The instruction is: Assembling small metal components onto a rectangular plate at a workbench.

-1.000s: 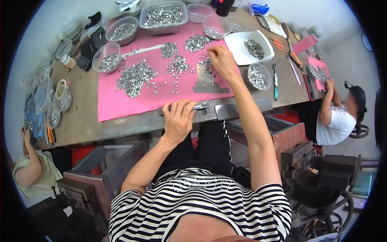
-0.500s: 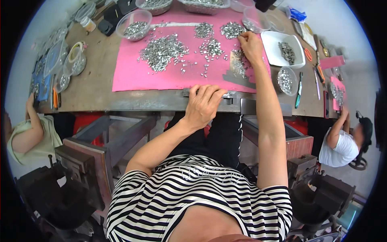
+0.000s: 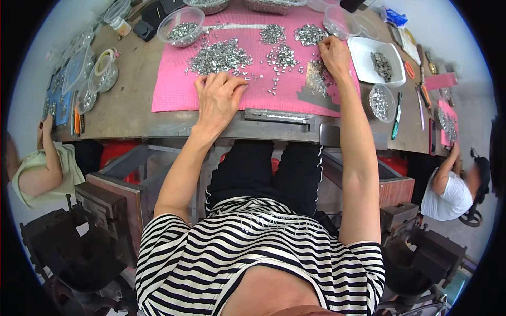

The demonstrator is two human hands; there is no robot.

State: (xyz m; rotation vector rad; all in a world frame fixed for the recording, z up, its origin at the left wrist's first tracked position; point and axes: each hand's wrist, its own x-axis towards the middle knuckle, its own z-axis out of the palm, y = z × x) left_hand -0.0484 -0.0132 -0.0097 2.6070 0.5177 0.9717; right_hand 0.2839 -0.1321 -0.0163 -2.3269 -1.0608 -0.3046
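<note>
My left hand point(image 3: 219, 100) reaches over the pink mat point(image 3: 171, 95), its fingers bent and somewhat apart at the near edge of a large heap of small metal pieces point(image 3: 220, 57). No piece shows in its grasp. My right hand point(image 3: 334, 57) is at the mat's right side with thumb and fingers drawn together; anything between them is too small to make out. Its fingertips are close to a smaller pile of metal pieces point(image 3: 310, 35). Below its palm, more pieces lie by a flat tan plate point(image 3: 315, 79). A narrow metal fixture point(image 3: 279, 116) sits at the table's front edge.
A white tray point(image 3: 361, 55) of darker pieces and a round clear tub point(image 3: 382, 104) stand to the right, beside a toothbrush point(image 3: 397, 116). Another clear tub point(image 3: 182, 26) stands at the back left. People work at both sides; their hands rest at the table.
My left hand has left the metal fixture at the front edge and moved forward and left to the large heap, uncovering the fixture. My right hand stays near the same spot, fingers still drawn together.
</note>
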